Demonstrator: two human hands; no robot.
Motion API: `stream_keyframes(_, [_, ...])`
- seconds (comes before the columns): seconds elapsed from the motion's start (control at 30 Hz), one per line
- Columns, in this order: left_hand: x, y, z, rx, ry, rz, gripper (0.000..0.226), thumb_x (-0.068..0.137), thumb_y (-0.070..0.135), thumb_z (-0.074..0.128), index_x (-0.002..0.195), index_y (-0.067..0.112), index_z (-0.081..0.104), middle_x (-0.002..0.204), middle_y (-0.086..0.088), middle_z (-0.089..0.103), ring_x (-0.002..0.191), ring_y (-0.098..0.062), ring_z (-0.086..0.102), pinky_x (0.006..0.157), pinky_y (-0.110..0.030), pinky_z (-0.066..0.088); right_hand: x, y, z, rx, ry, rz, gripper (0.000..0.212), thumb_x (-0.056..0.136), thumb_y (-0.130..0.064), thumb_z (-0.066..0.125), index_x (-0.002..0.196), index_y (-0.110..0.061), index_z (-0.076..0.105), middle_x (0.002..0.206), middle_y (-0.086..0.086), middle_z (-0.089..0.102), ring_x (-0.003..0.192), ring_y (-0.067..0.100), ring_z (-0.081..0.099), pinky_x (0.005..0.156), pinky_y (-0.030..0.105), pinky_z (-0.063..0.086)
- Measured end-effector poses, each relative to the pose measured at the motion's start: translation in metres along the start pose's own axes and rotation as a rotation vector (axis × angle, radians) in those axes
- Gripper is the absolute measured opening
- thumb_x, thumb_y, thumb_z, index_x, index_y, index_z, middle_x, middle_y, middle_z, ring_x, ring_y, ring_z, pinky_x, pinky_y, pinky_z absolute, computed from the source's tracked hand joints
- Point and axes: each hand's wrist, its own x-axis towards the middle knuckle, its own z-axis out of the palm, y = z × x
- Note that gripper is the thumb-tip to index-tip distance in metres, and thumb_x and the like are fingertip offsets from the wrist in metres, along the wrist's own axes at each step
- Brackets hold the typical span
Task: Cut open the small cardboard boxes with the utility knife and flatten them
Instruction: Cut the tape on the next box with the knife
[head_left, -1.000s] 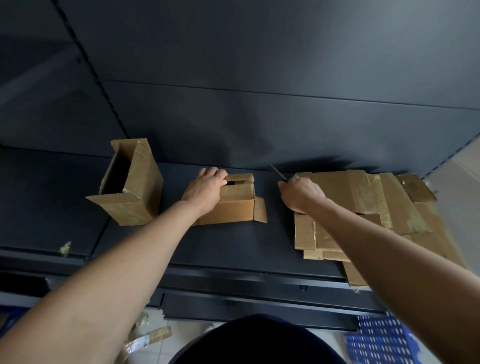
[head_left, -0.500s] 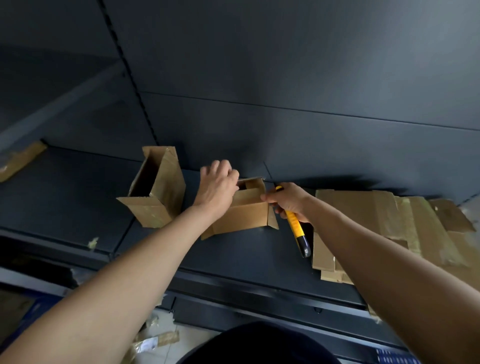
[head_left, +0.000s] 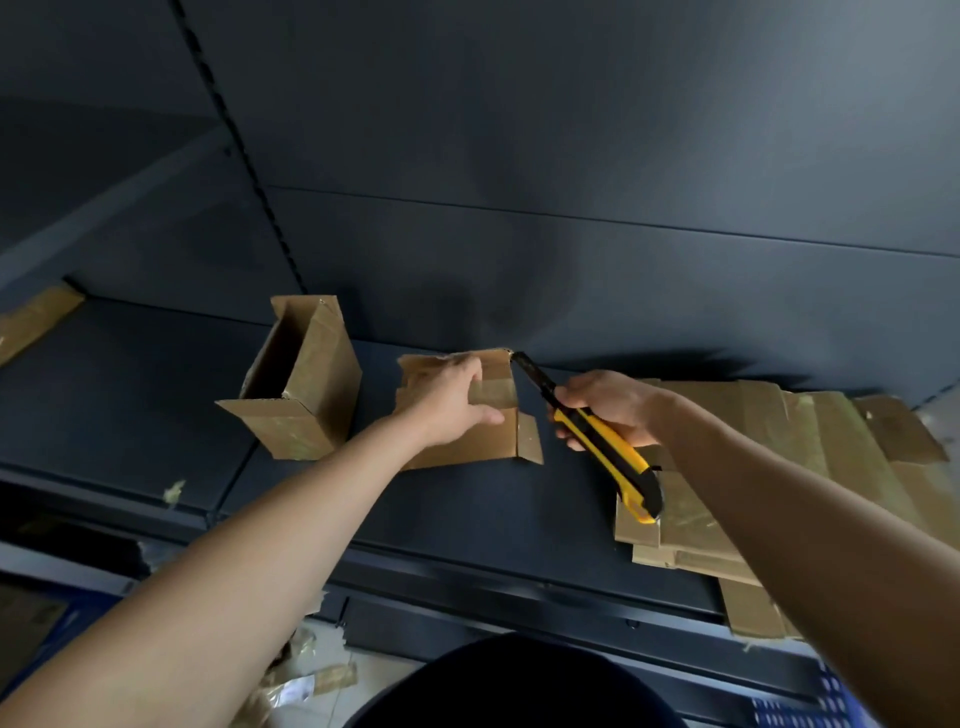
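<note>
My left hand (head_left: 452, 405) holds the box (head_left: 467, 449). My fingers lie over its top and my thumb sits on the front. My right hand (head_left: 608, 410) is closed tight around the knife (head_left: 597, 441), which is yellow and black. The blade is out, and its tip is right at the top back corner of the box, on the right side.

The box sits in the middle of the shelf (head_left: 493, 514), close to the back edge. It is thin card, so I think it is light and will slide or squash if I push hard. Shiny tape on it may be slippery under my hand. I think it is best to press down on the top, with my fingers away from the corner where the blade goes.

The other box (head_left: 306, 384) stands just to the left, and I can see inside it. It has not been made flat yet. The flat pile (head_left: 810, 441) lies at the right end of the shelf, and some pieces poke out over the front edge.
</note>
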Motion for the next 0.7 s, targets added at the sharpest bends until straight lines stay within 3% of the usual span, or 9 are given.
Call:
stream_keyframes(0.13, [0.002,-0.003,-0.005,-0.134,-0.048,-0.036,0.039,0.077,0.036,0.076,0.098,0.026,0.044,0.107,0.01,0.043,0.091,-0.013,0.046,0.056,-0.021,0.028,-0.007,-0.003,-0.017,-0.268,-0.004,0.026,0.023,0.101,-0.014,0.042,0.097,-0.003,0.061,0.092,0.014,0.062,0.074,0.023,0.062,0.065,0.033,0.054])
stream_keyframes(0.27, [0.002,-0.004,-0.013,-0.075,-0.113,-0.007,0.037,0.075,0.033,0.078,0.09,0.03,0.044,0.096,0.011,0.048,0.077,-0.004,0.045,0.056,-0.022,0.027,-0.007,-0.011,-0.015,-0.477,0.041,-0.011,0.029,0.103,-0.018,0.038,0.094,-0.005,0.062,0.083,0.014,0.064,0.063,0.021,0.063,0.06,0.029,0.054])
stream_keyframes(0.33, [0.001,-0.007,-0.017,-0.072,-0.162,0.007,0.036,0.074,0.031,0.078,0.081,0.034,0.043,0.093,0.012,0.051,0.081,-0.009,0.049,0.061,-0.026,0.033,-0.004,-0.017,-0.01,-0.656,0.093,-0.057,0.031,0.102,-0.017,0.036,0.086,-0.007,0.061,0.075,0.01,0.064,0.054,0.017,0.061,0.052,0.022,0.049])
stream_keyframes(0.47, [-0.003,-0.014,-0.024,-0.133,-0.185,0.025,0.023,0.082,0.026,0.07,0.076,0.035,0.051,0.091,0.012,0.052,0.091,-0.014,0.05,0.08,-0.035,0.038,0.004,-0.024,-0.004,-0.875,0.189,-0.186,0.021,0.099,-0.014,0.04,0.086,-0.017,0.056,0.079,0.002,0.058,0.057,0.009,0.052,0.054,0.02,0.044])
stream_keyframes(0.6, [-0.007,-0.018,-0.024,-0.113,-0.171,0.008,0.022,0.083,0.021,0.069,0.073,0.034,0.054,0.091,0.011,0.054,0.094,-0.014,0.05,0.098,-0.045,0.034,0.0,-0.029,0.004,-0.983,0.06,-0.101,0.027,0.097,-0.013,0.034,0.088,-0.01,0.06,0.076,0.006,0.063,0.058,0.015,0.058,0.06,0.025,0.046])
stream_keyframes(0.7, [-0.009,-0.018,-0.023,-0.121,-0.171,0.001,0.023,0.083,0.021,0.07,0.072,0.034,0.055,0.092,0.012,0.054,0.099,-0.016,0.051,0.102,-0.045,0.03,-0.004,-0.034,0.013,-1.004,0.045,-0.059,0.025,0.097,-0.011,0.035,0.091,-0.008,0.059,0.083,0.009,0.064,0.065,0.019,0.059,0.062,0.026,0.045])
